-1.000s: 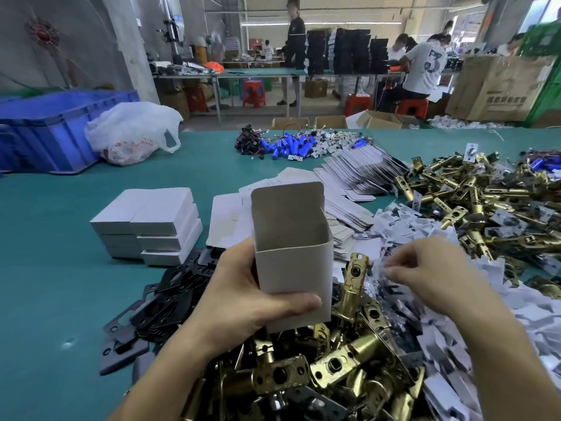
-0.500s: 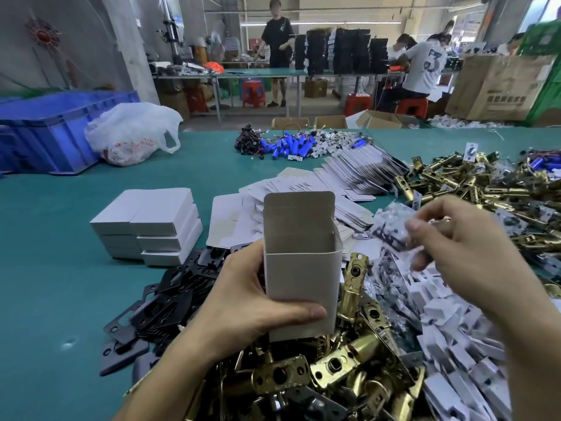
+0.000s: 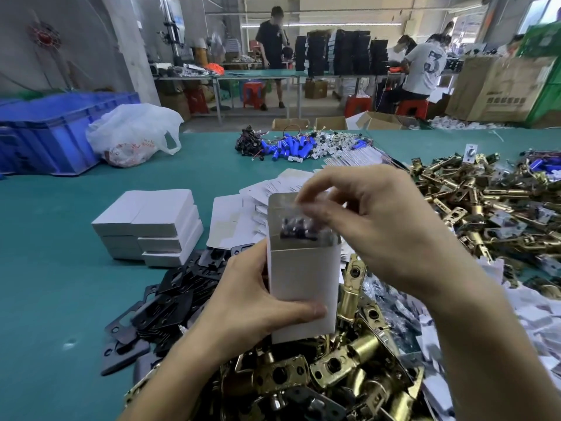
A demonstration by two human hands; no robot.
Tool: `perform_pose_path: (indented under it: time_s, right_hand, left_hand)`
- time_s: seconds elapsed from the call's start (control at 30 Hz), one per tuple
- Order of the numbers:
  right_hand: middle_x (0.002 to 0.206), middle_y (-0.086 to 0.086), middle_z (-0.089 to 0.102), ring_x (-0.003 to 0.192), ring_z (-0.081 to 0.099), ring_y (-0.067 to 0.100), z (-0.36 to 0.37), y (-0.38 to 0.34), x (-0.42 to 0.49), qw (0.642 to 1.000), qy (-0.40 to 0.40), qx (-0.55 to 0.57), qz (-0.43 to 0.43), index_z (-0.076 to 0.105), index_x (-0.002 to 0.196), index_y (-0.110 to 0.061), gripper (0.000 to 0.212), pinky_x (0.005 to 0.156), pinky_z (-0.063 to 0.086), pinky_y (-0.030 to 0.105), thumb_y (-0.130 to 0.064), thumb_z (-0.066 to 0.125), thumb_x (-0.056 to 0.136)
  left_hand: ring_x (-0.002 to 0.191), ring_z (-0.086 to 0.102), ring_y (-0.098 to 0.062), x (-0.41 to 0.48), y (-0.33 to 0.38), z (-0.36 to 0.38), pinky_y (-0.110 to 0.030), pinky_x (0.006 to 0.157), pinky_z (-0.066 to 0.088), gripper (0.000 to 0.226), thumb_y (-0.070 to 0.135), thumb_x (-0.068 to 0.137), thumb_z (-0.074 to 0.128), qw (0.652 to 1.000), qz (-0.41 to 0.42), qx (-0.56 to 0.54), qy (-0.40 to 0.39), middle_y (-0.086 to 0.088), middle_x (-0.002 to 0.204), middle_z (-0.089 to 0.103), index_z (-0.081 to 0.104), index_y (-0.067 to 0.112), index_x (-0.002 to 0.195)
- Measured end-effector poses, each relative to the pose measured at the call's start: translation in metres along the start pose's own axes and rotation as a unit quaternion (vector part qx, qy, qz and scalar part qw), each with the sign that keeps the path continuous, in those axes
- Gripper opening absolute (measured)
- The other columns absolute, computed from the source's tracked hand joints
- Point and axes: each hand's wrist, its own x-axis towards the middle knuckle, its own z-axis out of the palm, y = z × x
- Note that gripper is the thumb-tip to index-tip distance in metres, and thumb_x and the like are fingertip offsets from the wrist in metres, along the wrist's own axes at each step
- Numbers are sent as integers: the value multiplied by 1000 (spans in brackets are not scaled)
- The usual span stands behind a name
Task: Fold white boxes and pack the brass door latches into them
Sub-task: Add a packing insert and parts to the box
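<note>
Right hand (image 3: 379, 226) moved above white box (image 3: 303, 278), apparently pinching packet (image 3: 299, 230), left hand (image 3: 252, 302) clasping box

A long table (image 3: 60, 268) covered in teal matting is spread across the near scene. At far left a grey concrete wall (image 3: 76, 41) is seen, and a concrete pillar (image 3: 130, 50) is set just right of it. A grey floor (image 3: 243, 115) is laid beyond the table's far edge. Farther back, a teal-topped workbench (image 3: 258, 73) on metal legs is placed across the room, with red plastic stools (image 3: 252, 92) set under and beside it. Stacked black boxes (image 3: 343, 53) are piled on its right half. A large cardboard carton (image 3: 498, 86) is stood at far right. The hall is lit by a fluorescent tube (image 3: 343, 24) overhead, and daylight is admitted through a window (image 3: 543, 10) at far right.
</note>
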Motion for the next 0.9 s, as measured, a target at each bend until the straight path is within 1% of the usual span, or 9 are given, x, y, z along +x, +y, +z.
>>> perform_pose_path:
  time_s: [0.1,0.23,0.37,0.47,0.53,0.6,0.7,0.77,0.9]
  right_hand:
    - [70,-7,70,67,65,3,5,-3,8,997,-67,-25,14,77,90,-24,9,68,53,24,-16,71,90]
    - [67,-1,70,64,65,8,16,-3,7,999,-32,2,14,67,84,-19,8,68,54,36,-16,74,86]
    - [70,-5,71,69,65,6,15,2,1,998,-48,-33,38,69,78,-20,13,68,53,36,-29,75,85]
    - [76,-9,71,74,62,4,10,3,-1,994,-79,-64,41,75,87,-25,22,70,51,35,-44,63,89]
    - [82,-14,71,81,63,-1,8,0,-2,993,-96,-59,33,73,97,-32,15,73,50,28,-41,61,93]
    - [82,-15,71,81,63,-1,6,-3,-3,989,-125,-73,32,72,96,-34,13,73,51,27,-40,61,92]
    - [84,-14,72,81,63,0,4,-9,-7,980,-159,-111,49,75,92,-34,31,74,53,36,-55,54,87]
    - [86,-17,71,84,62,-1,3,-13,-10,978,-156,-127,54,75,94,-38,39,76,54,37,-66,51,81]
    - [86,-10,68,84,60,7,6,-16,-12,968,-155,-188,62,74,90,-32,48,73,53,39,-70,53,69]
  left_hand:
    - [85,73,-15,0,-1,1,-27,69,59,54,28,60,94,1000,0,2,7,3,96,76,69,35,107]
    - [86,74,-18,1,-4,0,-37,71,62,51,25,61,93,1000,-5,0,8,2,96,76,68,32,106]
    - [84,74,-17,0,-3,1,-35,69,62,50,25,61,92,1000,-8,-4,8,2,94,75,69,33,104]
    - [84,73,-15,0,-2,1,-27,67,59,50,27,60,92,1000,-7,-7,8,4,94,75,69,36,103]
    - [85,73,-17,0,-3,1,-31,68,60,50,27,59,92,1000,-11,-17,10,2,94,76,69,34,103]
    - [85,74,-19,0,-4,1,-38,69,62,50,26,60,92,1000,-14,-14,11,0,94,75,69,31,104]
    - [87,74,-19,1,-5,1,-37,69,61,50,24,63,91,1000,-13,-8,4,0,96,75,69,29,108]
    - [90,74,-19,1,-4,1,-35,72,61,51,20,65,90,1000,-9,-11,-6,0,99,76,70,29,112]
    - [86,75,-17,2,-6,1,-33,69,60,50,12,65,90,1000,-6,-14,-2,-1,95,76,70,28,107]
